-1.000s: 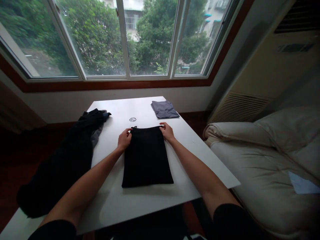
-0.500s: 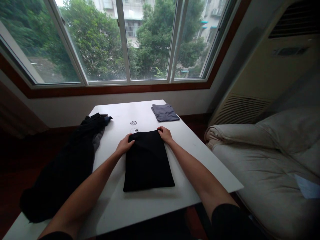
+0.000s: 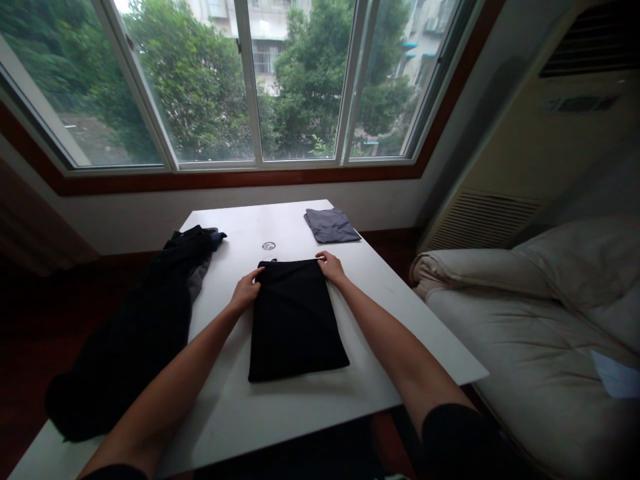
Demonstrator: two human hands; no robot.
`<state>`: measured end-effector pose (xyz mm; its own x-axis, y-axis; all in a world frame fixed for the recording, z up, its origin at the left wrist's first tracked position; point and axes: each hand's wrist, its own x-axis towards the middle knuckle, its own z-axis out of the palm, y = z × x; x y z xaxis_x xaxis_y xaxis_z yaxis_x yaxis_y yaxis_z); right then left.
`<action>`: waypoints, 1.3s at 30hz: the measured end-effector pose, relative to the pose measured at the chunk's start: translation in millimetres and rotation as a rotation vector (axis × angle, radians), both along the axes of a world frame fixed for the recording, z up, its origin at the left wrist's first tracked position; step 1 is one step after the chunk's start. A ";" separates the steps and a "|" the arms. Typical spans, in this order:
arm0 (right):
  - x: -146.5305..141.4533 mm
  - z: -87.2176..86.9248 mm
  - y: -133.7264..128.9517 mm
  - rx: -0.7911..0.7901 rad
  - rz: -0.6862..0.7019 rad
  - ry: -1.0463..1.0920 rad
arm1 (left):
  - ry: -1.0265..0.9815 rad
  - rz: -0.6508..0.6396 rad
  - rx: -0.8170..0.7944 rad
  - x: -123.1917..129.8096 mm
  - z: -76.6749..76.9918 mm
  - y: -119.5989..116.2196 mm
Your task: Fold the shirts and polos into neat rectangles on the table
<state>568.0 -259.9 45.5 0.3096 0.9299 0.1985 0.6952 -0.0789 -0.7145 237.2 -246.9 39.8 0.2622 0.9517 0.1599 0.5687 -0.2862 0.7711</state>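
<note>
A black garment [image 3: 297, 320], folded into a flat rectangle, lies on the white table [image 3: 280, 413] in front of me. At its far left corner my left hand [image 3: 245, 291] has its fingers closed on the edge. My right hand [image 3: 331, 268] pinches the far right corner, with some fingertips hidden by the cloth. Just past the far edge, a small dark bit of something sticks out, too small to name.
A pile of dark clothes [image 3: 135, 333] drapes along the table's left side. A folded grey garment [image 3: 332, 226] rests at the far right. A round mark or ring [image 3: 269, 246] shows beyond the black garment. A pale sofa [image 3: 520, 320] stands to the right.
The garment's far edge has been straightened and shifted slightly away, covering most of a pale round thing there. My left hand has slid a little outward, its thumb less over the cloth.
</note>
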 end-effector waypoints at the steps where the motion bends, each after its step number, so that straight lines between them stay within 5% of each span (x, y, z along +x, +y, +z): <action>1: -0.2 -0.9 -2.9 0.015 -0.008 0.000 | 0.055 0.005 0.013 -0.5 1.7 -1.9; 7: -4.9 6.5 -39.4 0.204 0.042 -0.130 | 0.299 0.039 0.349 -3.0 10.7 -28.8; 14: -48.5 29.1 -141.3 0.235 0.474 -0.288 | 0.447 -0.471 0.514 -4.5 20.9 -102.5; 20: -67.6 10.3 -231.6 0.084 0.690 -0.506 | 0.573 -0.738 0.458 -17.1 17.9 -168.1; 25: -51.8 8.3 -272.7 0.053 0.745 -0.555 | 0.594 -0.760 0.412 -27.5 20.7 -203.4; 31: -47.6 18.3 -321.9 0.027 0.828 -0.572 | 0.621 -0.957 0.339 -40.5 35.7 -247.5; 34: -54.5 10.4 -346.7 0.095 0.761 -0.612 | 0.643 -1.004 0.329 -48.1 36.1 -262.5; 39: -67.0 -15.2 -372.2 0.307 0.553 -0.659 | 0.657 -0.924 0.462 -58.3 14.1 -278.6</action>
<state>500.9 -632.1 30.3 -0.4284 0.7890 0.4404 0.8520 0.5150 -0.0940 178.9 -525.5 54.0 0.9671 0.2538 0.0159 0.2495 -0.9593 0.1325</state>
